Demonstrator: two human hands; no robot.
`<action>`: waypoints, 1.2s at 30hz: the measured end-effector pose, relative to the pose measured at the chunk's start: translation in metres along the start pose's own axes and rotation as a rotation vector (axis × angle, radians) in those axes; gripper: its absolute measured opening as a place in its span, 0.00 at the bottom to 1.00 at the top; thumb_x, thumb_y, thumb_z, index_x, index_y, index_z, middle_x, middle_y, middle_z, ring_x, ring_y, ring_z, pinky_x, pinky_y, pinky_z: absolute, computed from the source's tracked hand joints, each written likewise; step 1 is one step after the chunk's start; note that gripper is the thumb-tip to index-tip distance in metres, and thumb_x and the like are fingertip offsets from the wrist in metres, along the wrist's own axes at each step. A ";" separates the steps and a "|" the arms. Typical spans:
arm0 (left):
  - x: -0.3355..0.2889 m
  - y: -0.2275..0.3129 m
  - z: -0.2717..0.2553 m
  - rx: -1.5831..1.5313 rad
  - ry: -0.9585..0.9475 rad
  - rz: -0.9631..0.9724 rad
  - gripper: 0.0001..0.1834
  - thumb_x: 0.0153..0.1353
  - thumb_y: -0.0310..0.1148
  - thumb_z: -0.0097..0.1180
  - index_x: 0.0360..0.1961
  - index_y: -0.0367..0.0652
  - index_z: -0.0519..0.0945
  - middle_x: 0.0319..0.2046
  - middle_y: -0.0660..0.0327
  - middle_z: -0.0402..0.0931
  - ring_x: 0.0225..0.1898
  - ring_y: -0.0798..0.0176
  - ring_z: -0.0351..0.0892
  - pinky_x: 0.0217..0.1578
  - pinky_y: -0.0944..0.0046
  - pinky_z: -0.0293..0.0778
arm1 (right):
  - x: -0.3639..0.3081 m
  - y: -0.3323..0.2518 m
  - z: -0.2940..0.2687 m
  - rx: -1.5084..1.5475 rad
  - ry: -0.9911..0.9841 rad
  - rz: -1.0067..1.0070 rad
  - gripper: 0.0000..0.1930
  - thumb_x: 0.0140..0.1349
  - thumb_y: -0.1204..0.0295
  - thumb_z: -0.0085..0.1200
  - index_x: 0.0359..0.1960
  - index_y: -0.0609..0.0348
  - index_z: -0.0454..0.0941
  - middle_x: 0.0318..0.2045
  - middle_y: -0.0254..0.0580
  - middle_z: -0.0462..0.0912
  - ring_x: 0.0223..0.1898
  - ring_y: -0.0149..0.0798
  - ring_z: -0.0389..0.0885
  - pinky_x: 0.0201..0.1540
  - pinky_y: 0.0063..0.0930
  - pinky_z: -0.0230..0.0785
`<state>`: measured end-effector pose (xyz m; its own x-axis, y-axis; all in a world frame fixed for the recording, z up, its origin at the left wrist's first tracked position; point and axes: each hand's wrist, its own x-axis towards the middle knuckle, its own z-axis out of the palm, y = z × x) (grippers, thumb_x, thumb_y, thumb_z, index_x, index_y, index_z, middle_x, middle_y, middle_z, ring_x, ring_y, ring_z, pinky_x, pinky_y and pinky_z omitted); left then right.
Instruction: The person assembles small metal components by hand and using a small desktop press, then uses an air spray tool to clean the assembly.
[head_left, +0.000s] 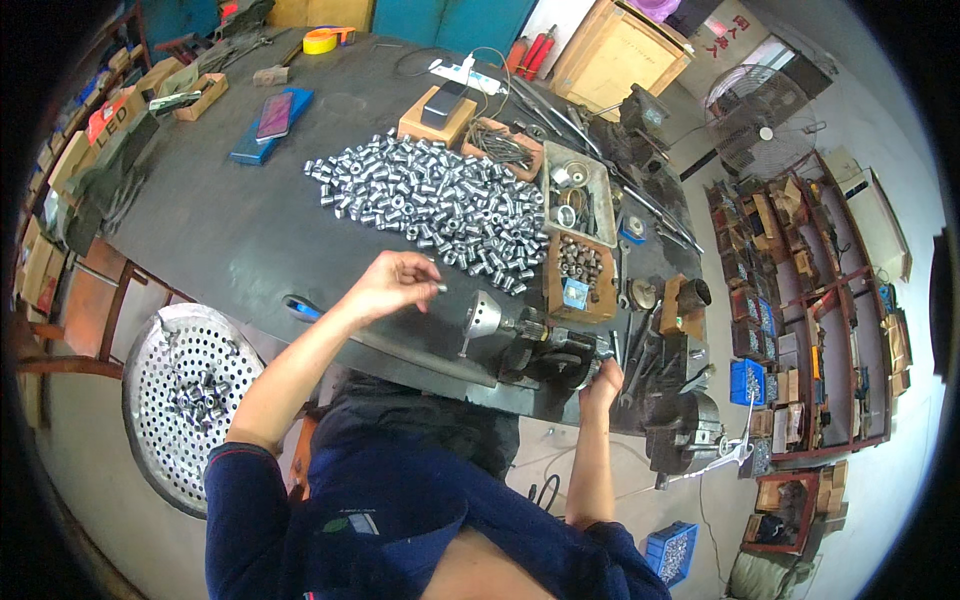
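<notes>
My left hand (pixel 396 284) hovers over the table's front part, fingers pinched together. A small shiny metal piece (pixel 441 288) shows at its fingertips. To its right lies a small bench machine (pixel 548 350) with a silver chuck (pixel 484 314) facing left and a thin chuck handle pointing down. My right hand (pixel 602 384) is closed at the machine's right end; the part under its fingers is mostly hidden. Behind both hands spreads a big heap of short shiny metal fittings (pixel 430 200).
A wooden box of darker fittings (pixel 582 270) and a tray of metal parts (pixel 598 205) stand behind the machine. A vise (pixel 688 435) sits at the table's right corner. At left, a perforated round metal stool (pixel 150 400) bears several fittings. A phone (pixel 274 116) lies far left.
</notes>
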<state>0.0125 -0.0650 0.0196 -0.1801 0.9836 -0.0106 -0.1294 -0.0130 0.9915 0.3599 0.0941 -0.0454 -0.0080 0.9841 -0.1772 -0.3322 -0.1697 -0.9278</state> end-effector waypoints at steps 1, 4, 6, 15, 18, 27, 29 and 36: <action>-0.013 0.015 0.008 -0.110 -0.046 0.039 0.09 0.52 0.23 0.55 0.34 0.30 0.73 0.24 0.57 0.75 0.24 0.67 0.76 0.28 0.72 0.71 | -0.002 -0.001 0.004 -0.014 -0.011 -0.005 0.08 0.51 0.68 0.42 0.21 0.55 0.73 0.16 0.26 0.69 0.14 0.21 0.60 0.13 0.14 0.47; -0.023 0.026 0.024 -0.154 -0.117 0.092 0.11 0.53 0.23 0.55 0.37 0.29 0.74 0.27 0.54 0.76 0.26 0.64 0.78 0.31 0.69 0.73 | -0.006 -0.006 0.007 -0.036 -0.044 -0.023 0.07 0.51 0.70 0.42 0.21 0.55 0.72 0.15 0.25 0.67 0.14 0.20 0.60 0.14 0.14 0.47; -0.019 0.024 0.029 -0.140 -0.105 0.080 0.10 0.53 0.22 0.54 0.37 0.29 0.74 0.26 0.54 0.76 0.26 0.64 0.78 0.31 0.70 0.73 | -0.003 -0.001 -0.001 -0.010 -0.006 0.005 0.07 0.51 0.70 0.42 0.22 0.55 0.73 0.15 0.24 0.67 0.14 0.20 0.60 0.14 0.14 0.47; -0.016 0.033 0.034 0.030 -0.122 0.124 0.11 0.49 0.18 0.56 0.36 0.31 0.75 0.29 0.59 0.76 0.32 0.68 0.76 0.35 0.70 0.72 | -0.022 -0.012 -0.016 0.040 -0.084 -0.012 0.07 0.55 0.71 0.45 0.26 0.62 0.71 0.12 0.25 0.60 0.13 0.21 0.54 0.14 0.15 0.44; -0.017 0.031 0.035 0.067 -0.101 0.180 0.11 0.47 0.17 0.57 0.35 0.33 0.75 0.32 0.61 0.75 0.35 0.69 0.75 0.37 0.70 0.72 | -0.041 -0.037 -0.018 0.038 -0.184 -0.056 0.11 0.54 0.68 0.49 0.26 0.66 0.70 0.12 0.26 0.58 0.13 0.21 0.52 0.14 0.15 0.41; -0.018 0.030 0.037 0.127 -0.056 0.209 0.12 0.46 0.18 0.58 0.35 0.33 0.75 0.29 0.60 0.75 0.33 0.70 0.75 0.36 0.70 0.72 | 0.022 -0.091 0.036 0.251 -0.333 -0.044 0.11 0.54 0.67 0.41 0.27 0.64 0.70 0.10 0.26 0.55 0.11 0.22 0.48 0.10 0.15 0.38; -0.017 0.030 0.038 0.113 -0.062 0.225 0.12 0.47 0.18 0.57 0.35 0.33 0.75 0.28 0.60 0.75 0.32 0.69 0.76 0.35 0.70 0.72 | 0.050 -0.073 0.043 0.314 -0.237 -0.030 0.10 0.54 0.69 0.40 0.27 0.64 0.70 0.11 0.26 0.56 0.12 0.22 0.49 0.11 0.15 0.39; -0.013 0.028 0.038 -0.010 -0.130 0.130 0.10 0.48 0.16 0.55 0.34 0.30 0.74 0.27 0.58 0.75 0.29 0.68 0.76 0.32 0.70 0.73 | 0.082 0.012 -0.012 -0.165 -0.187 -0.155 0.11 0.55 0.68 0.42 0.28 0.62 0.75 0.16 0.29 0.69 0.16 0.26 0.63 0.18 0.18 0.51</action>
<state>0.0487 -0.0710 0.0521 -0.0686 0.9885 0.1351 -0.1226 -0.1427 0.9821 0.3668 0.1719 -0.0751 -0.1482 0.9888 0.0199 -0.1851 -0.0079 -0.9827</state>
